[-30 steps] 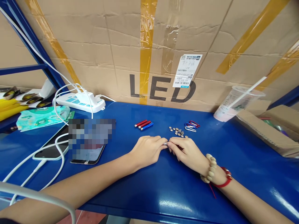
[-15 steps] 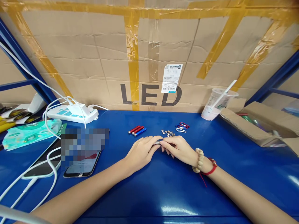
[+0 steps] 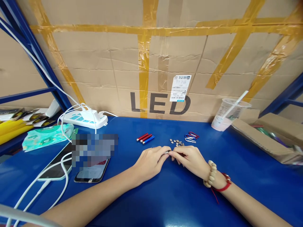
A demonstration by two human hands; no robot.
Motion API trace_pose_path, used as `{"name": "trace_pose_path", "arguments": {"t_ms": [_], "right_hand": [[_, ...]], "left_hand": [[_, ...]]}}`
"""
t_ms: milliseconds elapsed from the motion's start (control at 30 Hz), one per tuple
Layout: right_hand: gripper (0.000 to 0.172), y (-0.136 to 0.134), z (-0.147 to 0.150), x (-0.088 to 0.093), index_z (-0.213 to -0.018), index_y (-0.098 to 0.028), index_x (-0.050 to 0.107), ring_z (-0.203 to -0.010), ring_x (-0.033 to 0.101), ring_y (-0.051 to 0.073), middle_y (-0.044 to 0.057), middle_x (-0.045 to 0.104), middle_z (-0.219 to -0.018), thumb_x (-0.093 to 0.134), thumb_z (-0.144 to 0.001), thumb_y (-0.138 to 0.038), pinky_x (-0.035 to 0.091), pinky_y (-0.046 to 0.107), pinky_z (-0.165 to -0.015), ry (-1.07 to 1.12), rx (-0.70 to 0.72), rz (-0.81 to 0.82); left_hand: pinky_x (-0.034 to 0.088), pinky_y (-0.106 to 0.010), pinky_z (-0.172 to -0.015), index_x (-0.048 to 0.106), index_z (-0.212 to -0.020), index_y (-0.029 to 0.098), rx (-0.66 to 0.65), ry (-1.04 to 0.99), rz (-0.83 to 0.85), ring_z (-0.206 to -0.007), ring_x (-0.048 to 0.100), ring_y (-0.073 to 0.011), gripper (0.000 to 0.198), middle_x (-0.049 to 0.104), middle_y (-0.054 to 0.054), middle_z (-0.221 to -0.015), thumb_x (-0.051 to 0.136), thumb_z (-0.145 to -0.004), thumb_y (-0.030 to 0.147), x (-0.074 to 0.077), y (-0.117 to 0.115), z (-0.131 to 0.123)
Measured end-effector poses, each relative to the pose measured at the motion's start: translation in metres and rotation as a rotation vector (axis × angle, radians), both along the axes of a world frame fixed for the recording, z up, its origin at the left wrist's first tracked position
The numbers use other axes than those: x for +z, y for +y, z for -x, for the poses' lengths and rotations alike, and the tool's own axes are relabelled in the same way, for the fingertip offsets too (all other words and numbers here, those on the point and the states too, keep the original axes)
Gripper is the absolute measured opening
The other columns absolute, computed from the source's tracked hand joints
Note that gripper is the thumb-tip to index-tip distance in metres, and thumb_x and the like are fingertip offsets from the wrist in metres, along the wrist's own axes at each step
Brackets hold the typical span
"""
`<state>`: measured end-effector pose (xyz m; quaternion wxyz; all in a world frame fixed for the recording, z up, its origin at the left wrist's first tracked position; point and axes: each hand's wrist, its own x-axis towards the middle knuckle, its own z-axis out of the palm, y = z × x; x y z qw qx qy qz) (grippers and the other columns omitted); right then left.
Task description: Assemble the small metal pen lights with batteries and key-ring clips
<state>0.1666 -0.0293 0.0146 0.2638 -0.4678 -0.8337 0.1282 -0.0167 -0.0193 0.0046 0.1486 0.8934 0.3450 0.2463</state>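
My left hand (image 3: 151,164) is closed in a pinch on a small silvery piece (image 3: 167,152), mostly covered by the fingers. My right hand (image 3: 190,159) meets it there, thumb and fingers closed at the piece's right end; whether it grips the same piece or another small part is hidden. Just beyond the fingertips lie several small round silver button cells (image 3: 177,141). To their left are two red metal tubes (image 3: 143,137) and a blue tube (image 3: 148,140) with silver ends. Small red, blue and silver carabiner clips (image 3: 191,137) rest behind my right hand.
A plastic cup (image 3: 228,115) with a straw stands at the back right, beside an open cardboard box (image 3: 267,142). Phones (image 3: 92,173), white cables, a power strip (image 3: 82,119) and a green tissue pack (image 3: 47,137) occupy the left. A large taped carton (image 3: 118,75) closes off the back.
The view has shifted, so the whole scene appears lower and farther right. Both hands stay together at the small piece, with little change in their grip; the parts on the table have not moved.
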Motion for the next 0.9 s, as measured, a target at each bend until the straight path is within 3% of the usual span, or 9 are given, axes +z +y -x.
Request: {"name": "trace_pose_path", "arguments": {"t_ms": [233, 433, 667, 900], "right_hand": [[0.039, -0.0008, 0.0018, -0.0022, -0.056, -0.02, 0.057, -0.047, 0.052, 0.008, -0.004, 0.058, -0.051, 0.046, -0.085, -0.044, 0.035, 0.019, -0.047, -0.022, -0.089, -0.174], [0.026, -0.0009, 0.0017, -0.0047, -0.071, -0.021, 0.063, -0.048, 0.05, 0.008, -0.001, 0.062, -0.062, 0.054, -0.081, -0.043, 0.039, 0.019, -0.048, 0.055, -0.098, -0.263], [0.022, -0.0014, 0.0036, -0.0044, -0.089, -0.021, 0.065, -0.048, 0.049, 0.007, 0.002, 0.063, -0.074, 0.053, -0.082, -0.038, 0.044, 0.019, -0.047, 0.103, -0.069, -0.279], [0.021, 0.0015, -0.0037, -0.006, -0.087, -0.022, 0.068, -0.077, 0.062, 0.015, 0.005, 0.065, -0.087, 0.05, -0.084, -0.034, 0.051, 0.024, -0.065, 0.063, -0.008, -0.366]], "left_hand": [[0.045, -0.023, -0.069, 0.047, -0.107, 0.023, 0.051, 0.051, 0.015, -0.083, 0.061, -0.0141, 0.024, 0.064, 0.0, -0.095, 0.028, -0.093, 0.029, 0.0008, -0.0029, 0.0014], [0.045, -0.025, -0.065, 0.042, -0.108, 0.022, 0.074, 0.087, 0.036, -0.083, 0.063, -0.0167, 0.023, 0.065, -0.001, -0.094, 0.027, -0.093, 0.029, 0.0016, -0.0034, 0.0011], [0.045, -0.025, -0.062, 0.038, -0.108, 0.021, 0.115, 0.095, 0.081, -0.077, 0.063, -0.0172, 0.021, 0.064, -0.002, -0.089, 0.025, -0.093, 0.028, 0.0027, -0.0033, 0.002], [0.044, -0.023, -0.061, 0.041, -0.105, 0.02, 0.098, 0.124, 0.072, -0.076, 0.062, -0.0154, 0.021, 0.063, -0.002, -0.09, 0.024, -0.093, 0.026, 0.0039, -0.003, 0.0011]]}}
